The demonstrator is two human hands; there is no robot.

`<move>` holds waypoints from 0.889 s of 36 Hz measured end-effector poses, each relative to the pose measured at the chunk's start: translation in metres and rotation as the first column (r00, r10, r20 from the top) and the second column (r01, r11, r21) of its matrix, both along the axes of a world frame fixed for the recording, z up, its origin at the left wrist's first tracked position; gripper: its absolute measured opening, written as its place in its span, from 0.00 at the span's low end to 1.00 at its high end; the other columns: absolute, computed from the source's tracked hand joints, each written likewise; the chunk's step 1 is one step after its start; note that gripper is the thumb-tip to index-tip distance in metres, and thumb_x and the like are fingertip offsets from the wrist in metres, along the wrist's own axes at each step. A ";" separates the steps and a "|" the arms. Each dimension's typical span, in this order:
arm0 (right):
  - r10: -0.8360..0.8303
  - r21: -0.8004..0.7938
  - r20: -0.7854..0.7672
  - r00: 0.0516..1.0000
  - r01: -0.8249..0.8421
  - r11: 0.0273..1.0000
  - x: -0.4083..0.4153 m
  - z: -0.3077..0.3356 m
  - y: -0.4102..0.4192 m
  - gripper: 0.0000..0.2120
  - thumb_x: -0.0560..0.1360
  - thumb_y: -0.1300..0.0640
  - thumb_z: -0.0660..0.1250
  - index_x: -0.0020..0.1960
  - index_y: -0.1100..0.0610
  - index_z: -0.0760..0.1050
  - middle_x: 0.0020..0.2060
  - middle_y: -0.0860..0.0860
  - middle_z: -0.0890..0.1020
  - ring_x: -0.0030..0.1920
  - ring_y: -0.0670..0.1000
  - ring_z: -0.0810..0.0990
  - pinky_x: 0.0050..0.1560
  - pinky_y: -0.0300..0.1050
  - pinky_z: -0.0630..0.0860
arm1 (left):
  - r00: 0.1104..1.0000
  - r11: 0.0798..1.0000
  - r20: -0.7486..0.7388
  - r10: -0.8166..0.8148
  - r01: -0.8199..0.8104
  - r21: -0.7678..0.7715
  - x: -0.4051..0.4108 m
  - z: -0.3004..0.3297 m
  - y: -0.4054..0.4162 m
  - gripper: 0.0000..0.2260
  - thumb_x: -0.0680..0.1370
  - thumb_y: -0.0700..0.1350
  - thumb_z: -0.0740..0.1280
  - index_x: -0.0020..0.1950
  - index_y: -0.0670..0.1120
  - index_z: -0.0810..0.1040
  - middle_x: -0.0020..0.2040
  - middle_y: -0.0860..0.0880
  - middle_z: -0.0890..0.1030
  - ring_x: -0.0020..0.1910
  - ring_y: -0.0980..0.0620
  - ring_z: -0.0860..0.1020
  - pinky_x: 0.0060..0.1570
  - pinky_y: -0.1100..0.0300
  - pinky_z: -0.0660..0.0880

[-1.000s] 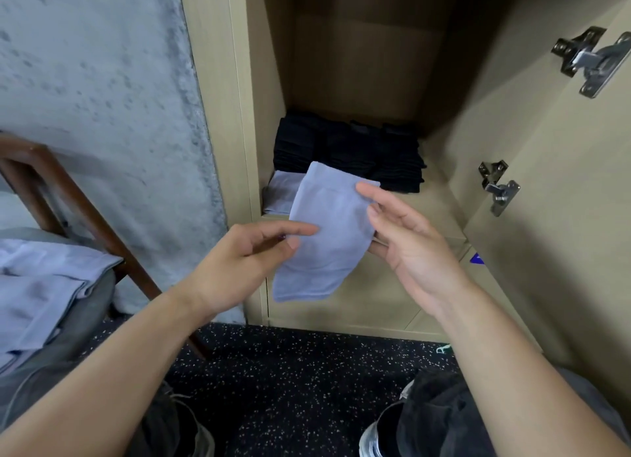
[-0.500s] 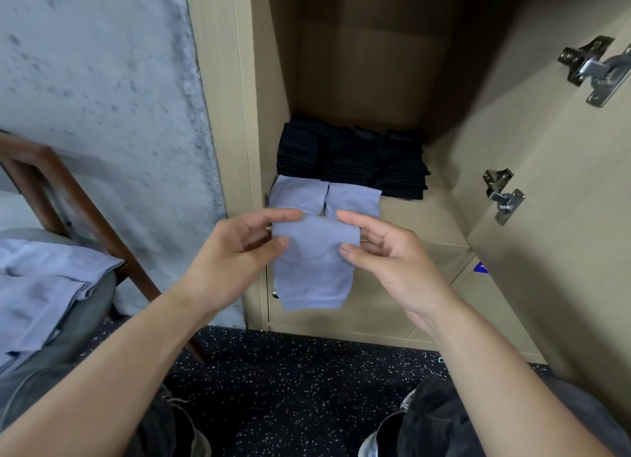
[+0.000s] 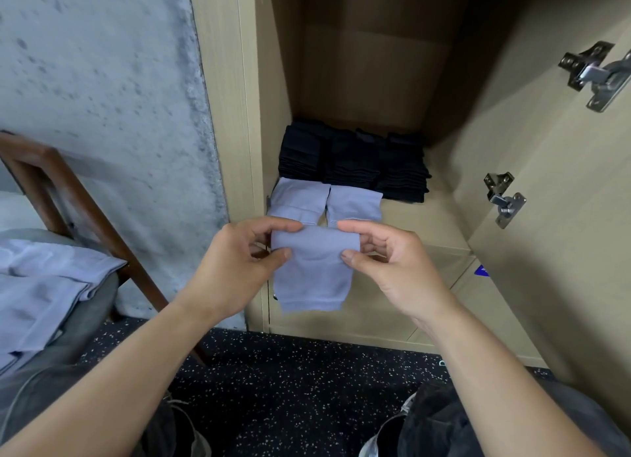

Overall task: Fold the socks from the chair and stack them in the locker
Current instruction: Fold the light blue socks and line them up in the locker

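Nearest the camera, dark trouser knees (image 3: pixel 450 422) and grey shoe toes (image 3: pixel 379 439) over a black speckled floor (image 3: pixel 290 381). Above these, two bare forearms reaching forward. Left hand (image 3: pixel 235 265) pinching the left upper edge of a folded pale lilac fabric sock (image 3: pixel 312 268), thumb in front and forefinger curled over the top; grip clamped on the cloth. Right hand (image 3: pixel 392 258) pinching the right upper edge likewise, thumb tip pressed on the front face, fingers curled behind; grip also clamped on the cloth. Sock held in the air between both hands, upper fold level, lower part hanging straight down in front of the pale wooden locker's (image 3: pixel 225 115) lower front panel, just before the shelf edge. To the left, a brown wooden chair frame (image 3: pixel 78 200) with a grey seat, carrying a loose heap of pale lilac socks (image 3: pixel 44 285). Behind the held sock, on the locker shelf (image 3: pixel 426 217), two folded pale lilac socks (image 3: pixel 324 200) lying side by side at the front left, touching each other. Further back, a row of stacked folded black socks (image 3: pixel 351 162) against the rear wall. At right, the open locker door (image 3: pixel 563 217) with two metal hinges (image 3: pixel 505 197). At far left, a rough grey concrete wall (image 3: pixel 102 80).
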State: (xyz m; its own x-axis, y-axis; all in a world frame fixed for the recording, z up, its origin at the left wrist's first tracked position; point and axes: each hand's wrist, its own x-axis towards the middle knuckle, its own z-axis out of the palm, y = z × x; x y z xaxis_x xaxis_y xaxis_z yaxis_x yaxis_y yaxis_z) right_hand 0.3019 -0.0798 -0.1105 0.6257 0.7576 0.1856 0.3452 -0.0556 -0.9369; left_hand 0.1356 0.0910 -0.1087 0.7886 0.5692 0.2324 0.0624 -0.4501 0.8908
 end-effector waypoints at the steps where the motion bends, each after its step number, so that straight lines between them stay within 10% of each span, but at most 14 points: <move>1: -0.005 -0.003 0.017 1.000 0.005 1.000 0.001 -0.001 0.000 0.18 0.75 0.64 0.76 0.61 0.47 0.83 0.35 0.36 0.77 0.42 0.44 0.76 0.53 0.39 0.77 | 1.000 1.000 -0.002 0.011 -0.011 0.014 0.000 -0.001 0.000 0.16 0.78 0.37 0.74 0.57 0.58 0.84 0.52 0.57 0.85 0.48 0.49 0.83 0.55 0.55 0.80; 17: -0.076 0.035 0.144 0.987 0.071 0.997 -0.002 0.003 0.002 0.08 0.78 0.61 0.72 0.54 0.51 0.86 0.39 0.50 0.80 0.39 0.43 0.73 0.42 0.34 0.71 | 0.998 0.995 0.041 0.046 -0.050 0.081 0.000 0.004 0.002 0.09 0.79 0.42 0.72 0.52 0.57 0.85 0.53 0.57 0.82 0.54 0.57 0.80 0.58 0.61 0.74; 22: -0.091 0.074 0.060 0.994 0.086 0.994 -0.004 0.001 0.003 0.06 0.79 0.59 0.72 0.52 0.50 0.85 0.50 0.45 0.84 0.49 0.45 0.82 0.55 0.39 0.76 | 0.995 0.998 0.099 0.012 -0.005 -0.065 0.000 0.008 -0.002 0.06 0.80 0.39 0.71 0.51 0.49 0.85 0.37 0.59 0.84 0.36 0.63 0.79 0.40 0.72 0.71; 32: -0.146 0.148 -0.170 0.974 0.172 0.974 -0.010 0.006 0.005 0.06 0.81 0.58 0.69 0.55 0.54 0.84 0.46 0.54 0.87 0.45 0.49 0.84 0.46 0.46 0.80 | 0.972 0.980 0.197 -0.131 0.157 -0.122 0.001 0.005 -0.005 0.17 0.82 0.40 0.67 0.69 0.55 0.77 0.54 0.43 0.80 0.56 0.35 0.77 0.62 0.43 0.75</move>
